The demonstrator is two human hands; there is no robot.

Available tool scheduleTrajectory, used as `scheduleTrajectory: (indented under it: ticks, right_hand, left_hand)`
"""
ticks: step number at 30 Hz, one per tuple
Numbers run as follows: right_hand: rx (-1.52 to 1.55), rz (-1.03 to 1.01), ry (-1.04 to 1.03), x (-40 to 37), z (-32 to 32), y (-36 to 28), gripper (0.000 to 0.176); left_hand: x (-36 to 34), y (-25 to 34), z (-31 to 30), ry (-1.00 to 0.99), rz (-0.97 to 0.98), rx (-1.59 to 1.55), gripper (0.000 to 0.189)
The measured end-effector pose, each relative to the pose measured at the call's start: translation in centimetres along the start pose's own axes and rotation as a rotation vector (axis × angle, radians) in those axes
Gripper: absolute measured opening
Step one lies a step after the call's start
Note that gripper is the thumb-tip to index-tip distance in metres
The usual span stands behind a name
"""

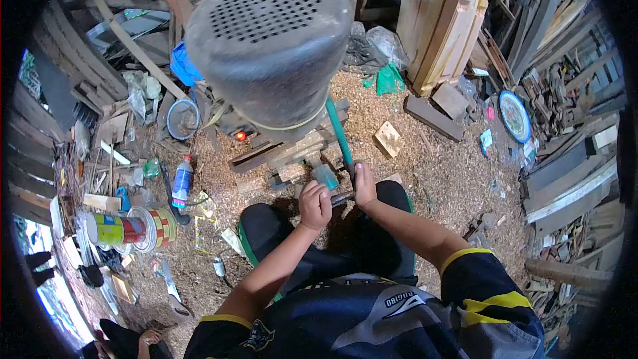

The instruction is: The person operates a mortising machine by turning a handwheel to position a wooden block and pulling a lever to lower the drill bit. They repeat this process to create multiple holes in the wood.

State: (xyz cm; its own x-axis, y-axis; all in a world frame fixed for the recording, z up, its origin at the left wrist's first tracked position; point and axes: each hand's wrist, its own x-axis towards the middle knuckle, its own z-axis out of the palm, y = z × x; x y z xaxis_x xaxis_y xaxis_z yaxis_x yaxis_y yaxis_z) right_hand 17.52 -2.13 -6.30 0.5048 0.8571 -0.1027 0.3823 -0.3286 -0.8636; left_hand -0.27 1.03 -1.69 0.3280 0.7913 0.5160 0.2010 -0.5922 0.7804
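Note:
Both of my hands are closed in front of my knees. Near the middle, my left hand [315,205] is wrapped round one end of a short dark bar [342,198]. To its right my right hand [364,185] grips the bar's other end, where the lower end of a green tube [339,134] meets it. A teal block-like piece [325,177] lies just beyond my hands, beside wooden pieces [292,172]. Above them stands a large grey drum-like object [266,46] with a perforated top, which hides part of what is behind it.
Wood shavings [452,179] cover the ground. A bottle [181,183] and a colourful container [116,229] are at the left. Boards [442,30] and a wooden block [389,139] lie beyond. A blue-rimmed plate [515,117] is at the right. Another person's hand [150,338] shows bottom left.

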Motion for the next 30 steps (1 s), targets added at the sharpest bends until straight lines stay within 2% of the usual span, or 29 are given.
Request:
scheduleTrajectory:
  ticks: [1,7,15,17,20,22,25,27,29,30]
  right_hand:
    - [0.020,0.010,-0.019,-0.2,-0.1,-0.1,0.040]
    - [0.062,0.189,-0.059,0.1,0.3,1.2,0.042]
    - [0.007,0.075,0.020,-0.3,0.4,0.8,0.046]
    - [-0.036,0.071,0.009,-0.4,0.0,0.1,0.047]
    - [0.031,0.045,0.001,0.0,0.7,1.1,0.052]
    - [0.085,-0.009,0.010,-0.5,0.0,0.3,0.053]
    - [-0.045,0.025,0.037,-3.4,-2.9,-2.0,0.056]
    - [-0.057,0.055,-0.013,-6.0,-6.9,-7.1,0.048]
    - [-0.188,-0.276,0.098,-8.6,-11.7,-11.8,0.038]
    - [-0.201,-0.465,0.082,-10.4,-14.4,-16.0,0.039]
  left_hand:
    - [-0.1,0.1,-0.2,-0.032,-0.002,0.004,0.032]
    - [-0.1,0.1,0.0,-0.084,-0.015,0.028,0.034]
    - [-0.1,1.2,-0.1,-0.023,-0.002,0.054,0.030]
    - [-0.1,1.5,0.1,0.049,0.023,0.092,0.039]
    - [-1.1,0.0,0.6,0.083,0.025,0.112,0.039]
    - [-1.2,0.4,0.3,0.067,-0.014,0.129,0.039]
    - [-2.5,0.1,0.8,0.068,0.010,0.156,0.040]
    - [-3.0,0.2,0.3,0.062,-0.038,0.179,0.038]
    - [-2.8,0.5,0.5,0.064,-0.077,0.187,0.035]
    - [-2.9,0.5,0.4,0.054,-0.103,0.180,0.036]
